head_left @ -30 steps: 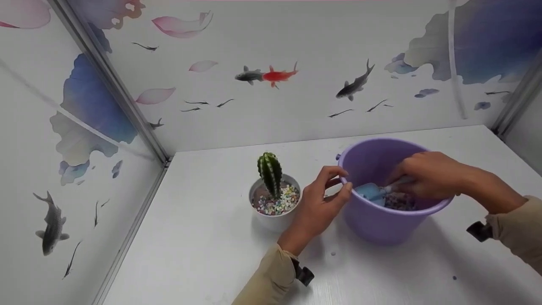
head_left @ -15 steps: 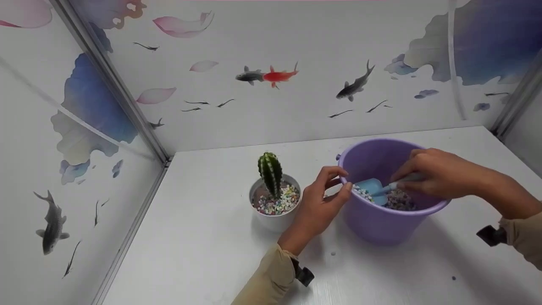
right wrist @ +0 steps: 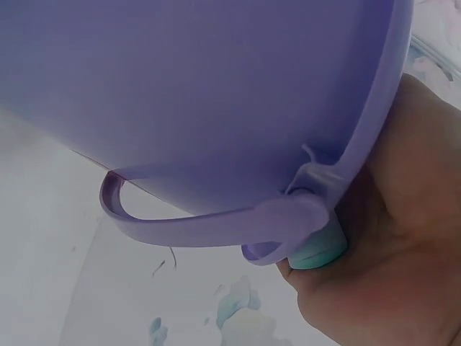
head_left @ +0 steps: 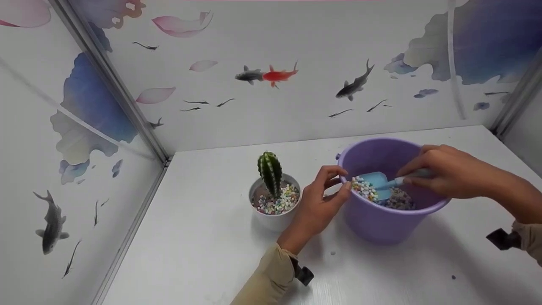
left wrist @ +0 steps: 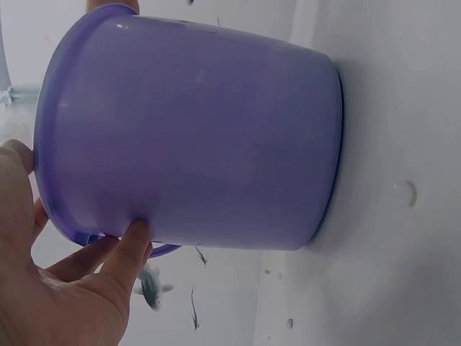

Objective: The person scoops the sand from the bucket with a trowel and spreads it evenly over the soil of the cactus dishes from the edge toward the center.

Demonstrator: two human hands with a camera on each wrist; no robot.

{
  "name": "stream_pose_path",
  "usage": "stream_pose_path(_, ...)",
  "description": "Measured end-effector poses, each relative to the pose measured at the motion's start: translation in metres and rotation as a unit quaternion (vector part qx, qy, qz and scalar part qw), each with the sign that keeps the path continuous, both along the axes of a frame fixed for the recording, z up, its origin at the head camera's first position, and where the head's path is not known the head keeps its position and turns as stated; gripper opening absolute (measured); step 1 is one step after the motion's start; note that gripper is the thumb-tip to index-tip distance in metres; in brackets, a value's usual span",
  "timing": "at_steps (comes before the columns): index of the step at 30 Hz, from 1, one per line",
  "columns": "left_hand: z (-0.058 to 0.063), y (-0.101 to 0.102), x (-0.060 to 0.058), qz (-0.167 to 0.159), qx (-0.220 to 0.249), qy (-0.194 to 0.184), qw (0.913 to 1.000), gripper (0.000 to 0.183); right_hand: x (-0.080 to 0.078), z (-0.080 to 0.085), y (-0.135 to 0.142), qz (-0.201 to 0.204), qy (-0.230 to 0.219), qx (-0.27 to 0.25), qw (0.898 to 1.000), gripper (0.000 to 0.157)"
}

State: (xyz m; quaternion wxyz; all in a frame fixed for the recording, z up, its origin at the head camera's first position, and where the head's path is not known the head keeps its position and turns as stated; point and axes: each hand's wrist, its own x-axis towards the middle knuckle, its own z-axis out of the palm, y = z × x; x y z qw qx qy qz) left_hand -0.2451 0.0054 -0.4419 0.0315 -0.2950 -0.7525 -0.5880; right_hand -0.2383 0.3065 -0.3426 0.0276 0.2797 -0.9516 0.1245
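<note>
Right hand [head_left: 451, 173] gripping pale blue scoop [head_left: 383, 184] of multicoloured pebbles [head_left: 363, 188] (small, rounded), left hand [head_left: 319, 204] holding purple bucket [head_left: 387, 228] by rim [head_left: 398, 211]

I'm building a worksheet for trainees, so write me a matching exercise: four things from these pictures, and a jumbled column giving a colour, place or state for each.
Column one
1. bucket
2. scoop
3. cactus
4. left grip

Column two
A. standing in a white pot
B. at the bucket's rim
C. purple
D. light blue, held in the right grip

Right pairs: 1-C, 2-D, 3-A, 4-B
</note>
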Motion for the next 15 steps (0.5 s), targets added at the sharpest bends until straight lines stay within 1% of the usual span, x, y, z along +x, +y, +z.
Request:
stream_pose_path(6, 0.001, 0.000, -0.001, -0.006, 0.009, -0.006, 0.9999, 0.036, 0.005, -0.001, 0.004, 0.000, 0.021, -0.021, 1.000, 0.024)
stream_pose_path(9, 0.003, 0.001, 0.000, -0.013, 0.012, -0.011, 0.9998, 0.036, 0.007, -0.001, 0.005, -0.007, 0.025, -0.024, 0.999, 0.023)
stream_pose_path(11, 0.007, 0.000, 0.004, -0.017, 0.012, -0.020, 0.9996, 0.035, 0.009, -0.001, 0.005, -0.014, 0.026, -0.023, 0.999, 0.022)
stream_pose_path(15, 0.022, -0.003, 0.014, -0.017, 0.016, -0.037, 0.9990, 0.033, 0.012, 0.000, 0.006, -0.027, 0.024, -0.022, 0.999, 0.020)
